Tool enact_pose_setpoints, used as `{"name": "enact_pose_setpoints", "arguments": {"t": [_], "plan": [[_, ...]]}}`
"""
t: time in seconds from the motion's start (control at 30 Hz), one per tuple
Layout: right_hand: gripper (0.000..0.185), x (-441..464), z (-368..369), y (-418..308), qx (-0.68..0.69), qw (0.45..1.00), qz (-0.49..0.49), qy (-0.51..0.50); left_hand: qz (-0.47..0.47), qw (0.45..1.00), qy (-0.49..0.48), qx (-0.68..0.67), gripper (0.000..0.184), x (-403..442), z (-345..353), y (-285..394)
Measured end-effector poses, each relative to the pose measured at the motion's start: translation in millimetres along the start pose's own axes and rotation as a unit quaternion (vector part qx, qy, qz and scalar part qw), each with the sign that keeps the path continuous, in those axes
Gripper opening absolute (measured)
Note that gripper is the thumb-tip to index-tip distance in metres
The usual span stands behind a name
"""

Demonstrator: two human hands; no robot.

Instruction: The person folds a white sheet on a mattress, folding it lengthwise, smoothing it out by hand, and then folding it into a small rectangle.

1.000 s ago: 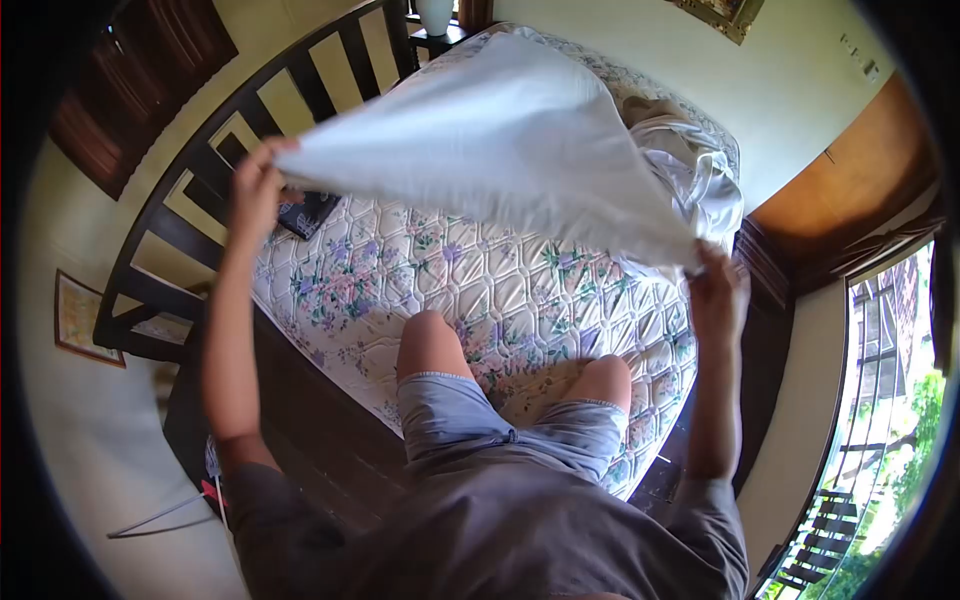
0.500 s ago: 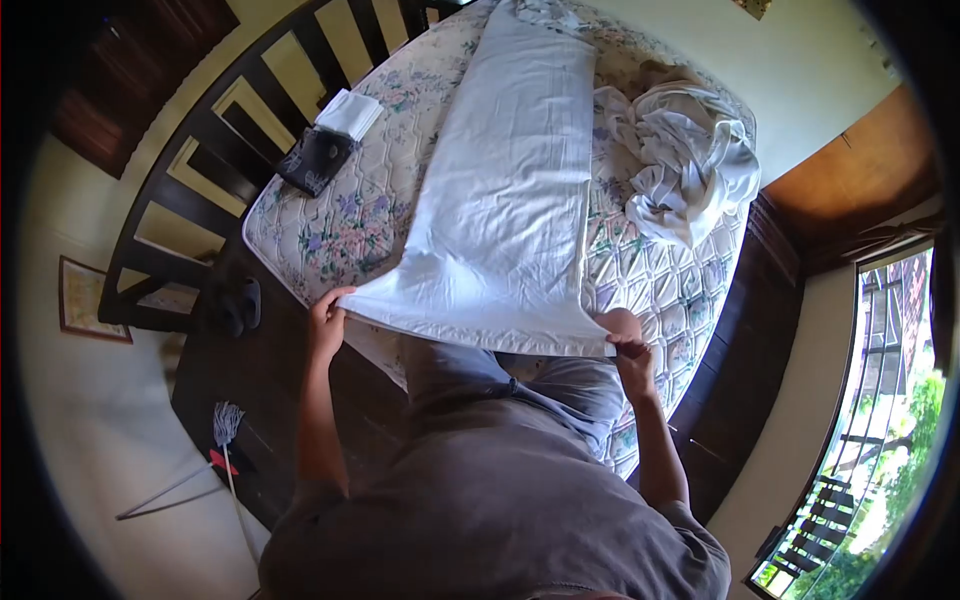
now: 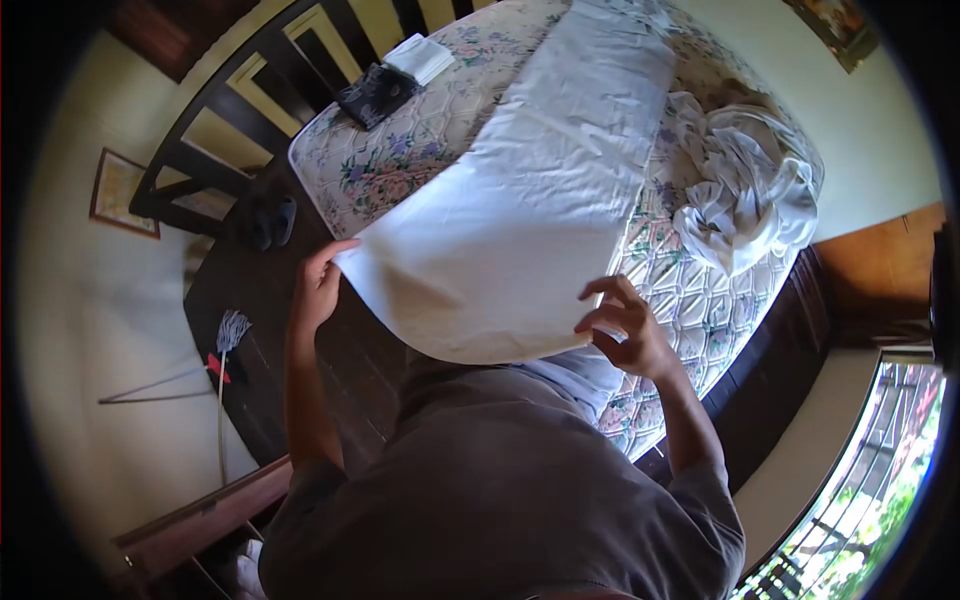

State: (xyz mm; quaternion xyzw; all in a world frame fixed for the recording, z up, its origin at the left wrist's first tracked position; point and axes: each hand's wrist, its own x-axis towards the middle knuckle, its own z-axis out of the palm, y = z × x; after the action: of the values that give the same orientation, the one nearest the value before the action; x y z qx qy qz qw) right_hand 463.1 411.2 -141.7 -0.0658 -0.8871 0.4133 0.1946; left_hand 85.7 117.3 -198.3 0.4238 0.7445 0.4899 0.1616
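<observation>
A long white sheet (image 3: 550,200), folded lengthwise, runs down the bed, and its near end is lifted off the mattress. My left hand (image 3: 318,285) pinches the left corner of that end between thumb and fingers. At the right corner, my right hand (image 3: 632,330) has its thumb and a finger closed at the edge, while another finger is raised away from the cloth. Between the hands, the edge sags in a curve in front of my body. The floral quilted mattress (image 3: 390,165) shows on both sides of the sheet.
A crumpled white cloth (image 3: 750,205) lies on the mattress's right side. A black patterned folded item (image 3: 377,95) and a folded white cloth (image 3: 420,58) rest near the dark slatted bed frame (image 3: 215,135). Slippers (image 3: 272,222) and a mop (image 3: 232,330) are at the left.
The near end of the sheet has gone from stretched taut to sagging and billowing. My left hand has risen, and a right-hand finger has lifted off. The view has turned somewhat.
</observation>
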Motion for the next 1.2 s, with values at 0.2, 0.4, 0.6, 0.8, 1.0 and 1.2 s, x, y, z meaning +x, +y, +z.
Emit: {"name": "enact_pose_setpoints", "arguments": {"t": [0.2,0.4,0.6,0.8,1.0,1.2], "plan": [[0.012,84,9,-2,0.203,0.967,-0.046,-0.147,0.034,0.998,0.026,-0.040,0.044,19,63,118],[0.012,128,34,5,0.249,0.952,-0.099,-0.147,0.006,0.978,0.017,-0.210,0.024,18,106,132],[0.012,138,34,-7,0.269,0.953,-0.015,-0.136,0.035,0.971,0.009,-0.235,0.019,20,114,122],[0.013,137,40,-16,0.242,0.966,-0.016,-0.086,0.044,0.962,-0.016,-0.268,0.021,18,108,120],[0.013,131,56,-23,0.226,0.972,-0.052,-0.044,0.020,0.957,-0.009,-0.289,0.027,4,102,132],[0.016,116,68,-38,0.188,0.978,-0.079,-0.038,0.063,0.974,0.074,-0.205,0.032,-27,116,125]]}}
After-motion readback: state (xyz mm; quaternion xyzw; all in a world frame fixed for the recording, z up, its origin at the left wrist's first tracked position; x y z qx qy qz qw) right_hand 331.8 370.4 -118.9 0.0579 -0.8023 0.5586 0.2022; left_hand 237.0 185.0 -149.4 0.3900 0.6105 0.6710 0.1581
